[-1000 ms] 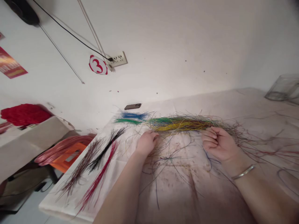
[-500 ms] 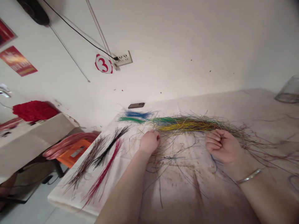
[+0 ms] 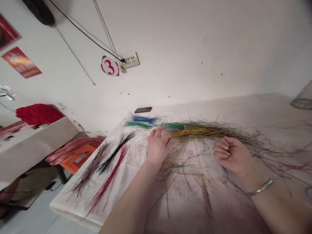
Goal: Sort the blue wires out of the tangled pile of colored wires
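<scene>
My left hand is over the near left end of a long, tangled bundle of thin coloured wires, mostly yellow, green and brown. Its thumb and a finger are pinched, while other fingers stretch upward; what the pinch holds is too fine to make out. By the bundle's right part, my right hand has its fingers curled in, with thin wire around and below it. Between the hands lie loose crossing wires. Left of them are sorted bunches: blue wires, green wires, black wires, red wires and brown wires.
A phone lies by the wall behind the bunches. At the right edge stands a glass container. Pink wire coils rest on an orange stool left of the cloth-covered table.
My left hand has lifted and turned slightly, its fingers now stretched up from a more closed pose. My right hand stays curled in nearly the same place. The camera view has shifted a little.
</scene>
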`<state>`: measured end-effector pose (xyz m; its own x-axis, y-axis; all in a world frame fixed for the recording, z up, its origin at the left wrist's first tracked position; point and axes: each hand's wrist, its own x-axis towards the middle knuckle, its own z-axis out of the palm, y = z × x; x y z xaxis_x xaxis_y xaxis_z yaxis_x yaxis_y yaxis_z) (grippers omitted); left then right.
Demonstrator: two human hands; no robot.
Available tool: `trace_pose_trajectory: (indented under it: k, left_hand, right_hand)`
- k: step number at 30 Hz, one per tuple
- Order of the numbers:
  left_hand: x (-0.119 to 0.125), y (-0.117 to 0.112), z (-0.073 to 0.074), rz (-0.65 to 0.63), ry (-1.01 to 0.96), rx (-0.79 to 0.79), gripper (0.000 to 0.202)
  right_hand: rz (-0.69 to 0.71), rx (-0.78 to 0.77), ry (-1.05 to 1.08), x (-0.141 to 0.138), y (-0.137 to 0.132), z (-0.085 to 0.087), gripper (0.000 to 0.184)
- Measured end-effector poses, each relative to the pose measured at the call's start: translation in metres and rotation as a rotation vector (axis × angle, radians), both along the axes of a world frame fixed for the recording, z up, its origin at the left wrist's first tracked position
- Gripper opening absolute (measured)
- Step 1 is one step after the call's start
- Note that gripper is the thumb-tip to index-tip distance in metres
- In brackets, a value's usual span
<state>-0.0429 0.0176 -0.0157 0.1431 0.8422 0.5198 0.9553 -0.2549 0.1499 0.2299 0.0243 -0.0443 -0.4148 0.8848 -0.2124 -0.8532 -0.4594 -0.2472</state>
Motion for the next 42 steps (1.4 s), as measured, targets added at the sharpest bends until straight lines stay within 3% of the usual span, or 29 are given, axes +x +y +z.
trace_pose_trajectory:
  k: [4,9,11,15,20,25,30,38,42]
  left_hand:
    - [0.006,-0.010,0.007,0.025,-0.063,0.287,0.013]
    - [0.016,-0.020,0.013,-0.055,-0.118,0.387,0.011]
    - [0.022,-0.023,0.014,-0.197,-0.124,0.336,0.011]
    - [0.034,-0.024,0.011,-0.499,-0.077,0.088,0.016]
    - [0.040,-0.024,0.005,-0.587,-0.001,-0.122,0.023]
    - [0.030,-0.018,0.004,-0.500,-0.026,-0.258,0.019]
    - [0.007,-0.004,0.002,-0.282,-0.072,-0.388,0.017]
    - [-0.022,0.007,0.000,-0.088,-0.067,-0.406,0.016]
    - [-0.032,0.010,-0.005,0.027,-0.079,-0.361,0.017]
  right_hand:
    - [0.015,0.013,-0.031,-0.004,-0.002,0.002,0.031]
    - [0.019,0.097,-0.127,-0.013,-0.005,0.006,0.021]
    - [0.019,0.162,-0.202,-0.018,-0.009,0.008,0.011]
    - [0.022,0.327,-0.367,-0.026,-0.018,0.011,0.026]
    - [-0.031,0.322,-0.465,-0.028,-0.017,0.006,0.016]
    - [-0.126,0.224,-0.378,-0.023,-0.005,0.000,0.018]
    - [-0.228,0.130,-0.299,-0.015,0.003,-0.004,0.018]
    - [-0.298,0.133,-0.292,0.001,0.014,-0.016,0.019]
    - [-0.346,0.073,-0.287,0.003,0.015,-0.014,0.016]
